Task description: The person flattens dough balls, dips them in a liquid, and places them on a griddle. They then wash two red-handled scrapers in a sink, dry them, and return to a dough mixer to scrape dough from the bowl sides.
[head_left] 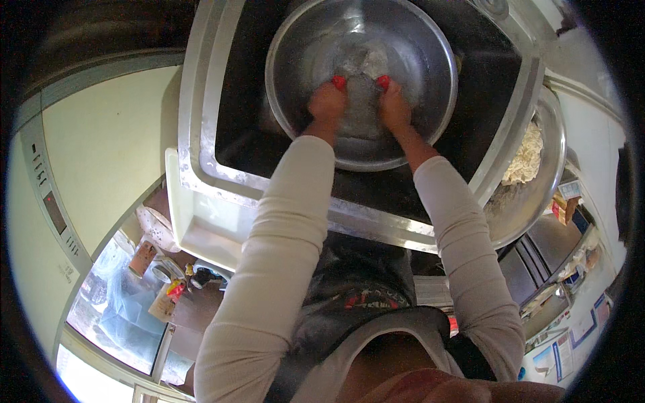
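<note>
A large round steel bowl (285, 127) rests within a dark, sunken basin (242, 87) framed by a wide silver rim. Both my arms reach into it, in white sleeves. My left hand (327, 104) is closed, and a small red piece shows at its inner side. Opposite it, my right hand (394, 107) is likewise closed, with another red piece at its fingers. Between the fists there is a greyish, shiny patch; whether it is a held thing or the wet bowl bottom I cannot tell. A pale, whitish lump (375, 64) lies just beyond the hands.
At the right, a second metal bowl (552, 161) holds a pale, crumbly mass (525, 156). A white plastic tub (211, 232) stands at the near left rim. Further left is a cream-coloured appliance (111, 141) with a control panel. Papers (561, 356) hang at the lower right.
</note>
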Tool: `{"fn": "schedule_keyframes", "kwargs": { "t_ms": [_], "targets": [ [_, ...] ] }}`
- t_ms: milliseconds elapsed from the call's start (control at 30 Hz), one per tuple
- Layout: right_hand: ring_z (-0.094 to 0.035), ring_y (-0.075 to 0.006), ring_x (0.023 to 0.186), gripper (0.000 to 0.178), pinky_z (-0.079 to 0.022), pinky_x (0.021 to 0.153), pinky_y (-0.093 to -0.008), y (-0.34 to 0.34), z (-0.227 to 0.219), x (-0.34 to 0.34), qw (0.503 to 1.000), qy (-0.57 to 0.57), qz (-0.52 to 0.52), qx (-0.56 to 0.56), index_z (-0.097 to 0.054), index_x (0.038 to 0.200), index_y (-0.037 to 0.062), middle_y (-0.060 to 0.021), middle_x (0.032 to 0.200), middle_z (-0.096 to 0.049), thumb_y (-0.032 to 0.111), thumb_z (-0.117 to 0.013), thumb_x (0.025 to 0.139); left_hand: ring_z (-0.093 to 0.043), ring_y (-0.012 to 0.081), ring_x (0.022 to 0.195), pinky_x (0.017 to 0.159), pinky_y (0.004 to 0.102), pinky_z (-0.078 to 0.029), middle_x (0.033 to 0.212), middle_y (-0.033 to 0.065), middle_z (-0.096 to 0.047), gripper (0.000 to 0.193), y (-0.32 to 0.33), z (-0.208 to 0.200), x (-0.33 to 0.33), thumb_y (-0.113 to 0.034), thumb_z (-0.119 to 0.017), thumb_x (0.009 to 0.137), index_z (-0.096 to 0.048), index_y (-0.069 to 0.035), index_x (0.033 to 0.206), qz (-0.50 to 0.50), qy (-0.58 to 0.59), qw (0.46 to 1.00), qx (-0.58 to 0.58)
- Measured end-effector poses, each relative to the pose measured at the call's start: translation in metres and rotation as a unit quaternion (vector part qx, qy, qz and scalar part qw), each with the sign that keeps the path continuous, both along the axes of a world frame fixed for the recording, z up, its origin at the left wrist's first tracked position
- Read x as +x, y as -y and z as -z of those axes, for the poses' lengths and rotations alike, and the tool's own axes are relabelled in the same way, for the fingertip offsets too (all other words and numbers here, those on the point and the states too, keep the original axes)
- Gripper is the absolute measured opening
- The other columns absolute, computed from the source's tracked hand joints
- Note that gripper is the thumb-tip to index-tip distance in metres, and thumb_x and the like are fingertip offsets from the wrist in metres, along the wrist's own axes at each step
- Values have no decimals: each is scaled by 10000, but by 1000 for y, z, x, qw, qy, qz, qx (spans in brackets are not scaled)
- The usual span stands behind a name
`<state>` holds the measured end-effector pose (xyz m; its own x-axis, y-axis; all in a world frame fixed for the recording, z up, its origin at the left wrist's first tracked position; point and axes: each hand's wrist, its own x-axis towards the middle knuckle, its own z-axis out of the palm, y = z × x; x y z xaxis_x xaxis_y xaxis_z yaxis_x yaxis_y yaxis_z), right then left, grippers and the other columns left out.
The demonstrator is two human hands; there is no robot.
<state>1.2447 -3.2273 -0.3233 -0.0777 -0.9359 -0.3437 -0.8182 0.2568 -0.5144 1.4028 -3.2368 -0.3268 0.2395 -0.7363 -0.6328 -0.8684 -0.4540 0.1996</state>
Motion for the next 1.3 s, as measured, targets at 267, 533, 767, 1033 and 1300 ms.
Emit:
{"fn": "schedule_keyframes", "kwargs": {
  "t_ms": [267,533,767,1033,1300],
  "targets": [
    [-562,-156,683,418,-478,575,-309,14,-57,-14,757,524,198,337,-577,887,68,-40,693,-537,478,-495,876,-611,272,882,793,405,-484,961,110,-618,260,18,-24,17,-228,-489,894,-576,-10,1008,-367,-670,630,141],
    [-578,-186,683,321,-507,632,-318,10,13,-27,836,449,182,257,-596,929,29,-89,811,-596,332,-493,908,-600,252,936,811,404,-493,1029,98,-606,287,10,-12,17,-223,-570,874,-533,-30,1083,-382,-613,660,204],
    [-593,-255,804,195,-474,773,-350,18,18,-8,961,206,186,-9,-611,958,-15,-137,920,-624,131,-509,878,-601,247,894,800,392,-496,1011,102,-609,313,-2,21,16,-275,-578,870,-529,-51,1084,-417,-600,661,172],
    [-596,-249,856,262,-456,790,-352,4,-1,-12,948,196,240,-77,-603,987,-23,-154,905,-627,203,-530,876,-600,282,905,769,446,-493,1009,130,-606,350,-2,2,16,-315,-592,858,-542,-39,1067,-418,-595,665,168],
    [-569,-204,680,277,-444,629,-360,-6,38,39,958,244,135,71,-581,950,8,-95,770,-600,273,-549,877,-600,297,910,734,383,-475,1012,149,-600,538,5,-7,-12,-404,-638,800,-538,55,1062,-304,-260,912,90]
  ]
}}
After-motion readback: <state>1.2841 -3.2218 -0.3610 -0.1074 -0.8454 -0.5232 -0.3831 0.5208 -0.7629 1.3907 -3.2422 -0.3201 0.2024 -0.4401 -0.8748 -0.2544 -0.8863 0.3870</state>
